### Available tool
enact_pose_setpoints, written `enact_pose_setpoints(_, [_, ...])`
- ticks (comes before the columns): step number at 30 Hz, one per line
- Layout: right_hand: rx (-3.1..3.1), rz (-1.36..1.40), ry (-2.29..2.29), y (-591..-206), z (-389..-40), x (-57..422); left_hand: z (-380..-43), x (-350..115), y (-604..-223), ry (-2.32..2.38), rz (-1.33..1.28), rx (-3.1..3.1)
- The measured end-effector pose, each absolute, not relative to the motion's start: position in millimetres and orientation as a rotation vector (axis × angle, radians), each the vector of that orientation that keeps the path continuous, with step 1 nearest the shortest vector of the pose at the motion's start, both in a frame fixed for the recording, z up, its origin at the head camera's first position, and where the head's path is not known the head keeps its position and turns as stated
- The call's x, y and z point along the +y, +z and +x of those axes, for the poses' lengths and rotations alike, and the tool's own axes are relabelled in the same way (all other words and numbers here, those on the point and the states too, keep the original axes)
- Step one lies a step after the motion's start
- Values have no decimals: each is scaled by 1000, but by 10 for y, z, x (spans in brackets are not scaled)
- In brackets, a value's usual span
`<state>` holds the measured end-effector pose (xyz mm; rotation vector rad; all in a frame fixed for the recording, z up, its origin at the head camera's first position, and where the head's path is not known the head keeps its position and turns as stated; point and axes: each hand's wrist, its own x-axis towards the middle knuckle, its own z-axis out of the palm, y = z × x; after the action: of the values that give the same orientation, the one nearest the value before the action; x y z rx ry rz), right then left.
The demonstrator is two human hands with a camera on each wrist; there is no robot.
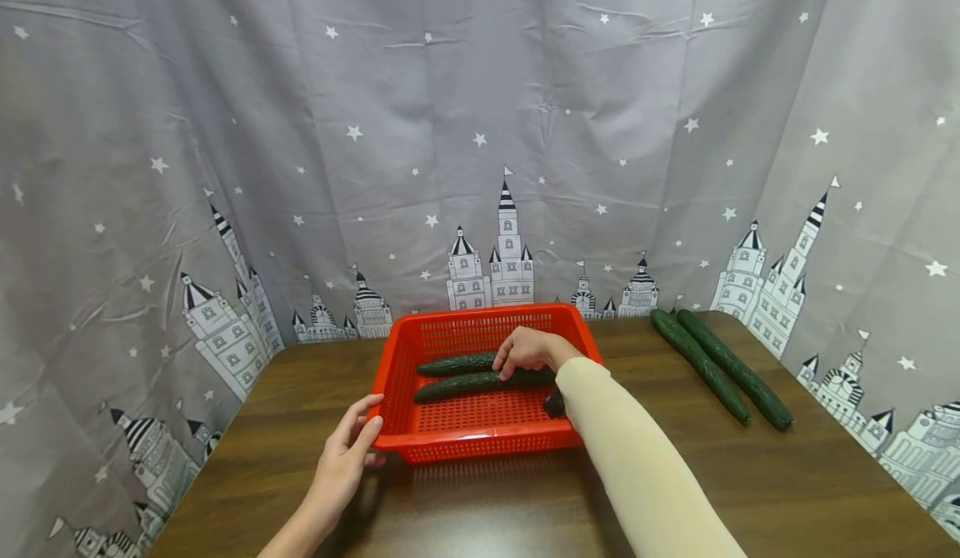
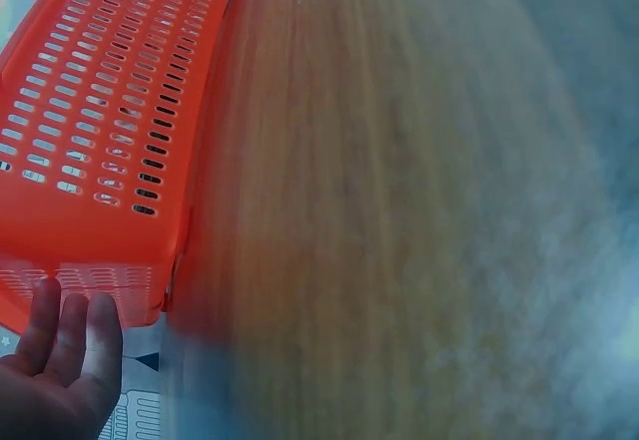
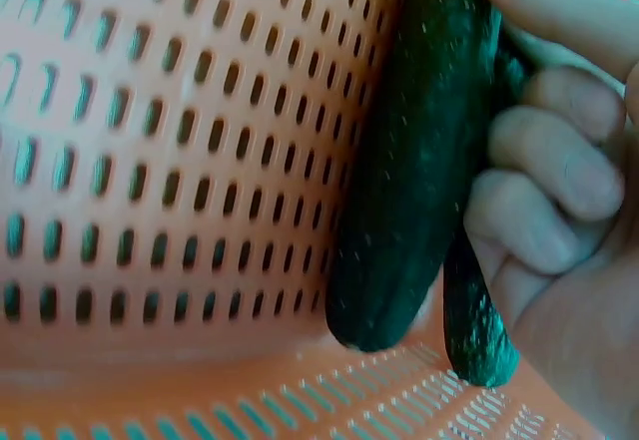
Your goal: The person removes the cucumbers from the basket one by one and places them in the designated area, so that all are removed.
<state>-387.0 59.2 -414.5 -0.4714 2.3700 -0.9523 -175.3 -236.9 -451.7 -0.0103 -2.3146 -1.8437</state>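
A red perforated plastic basket (image 1: 487, 441) stands on the table with two dark green cucumbers inside, lying side by side. My left hand (image 1: 347, 449) grips the basket's near left corner, its thumb over the rim and its fingers outside and below. Reaching down inside, my right hand (image 1: 528, 349) pinches the nearer cucumber (image 3: 414, 181) around its middle. In the right wrist view its other fingers are curled beside that cucumber. The farther cucumber (image 1: 453, 364) lies just behind, partly covered by the right hand.
Two more cucumbers, an inner one (image 1: 701, 366) and an outer one (image 1: 738, 370), lie side by side on the brown wooden table (image 1: 300, 399), right of the basket. A grey curtain (image 1: 480, 82) printed with stars and castles hangs behind the table and along both sides.
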Motion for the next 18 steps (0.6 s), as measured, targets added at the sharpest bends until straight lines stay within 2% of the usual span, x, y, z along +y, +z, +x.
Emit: enact_pose_setpoints(18, [2416, -609, -899, -4073, -3731, 677, -1757, -2369, -4522, -1841, -11, -2305])
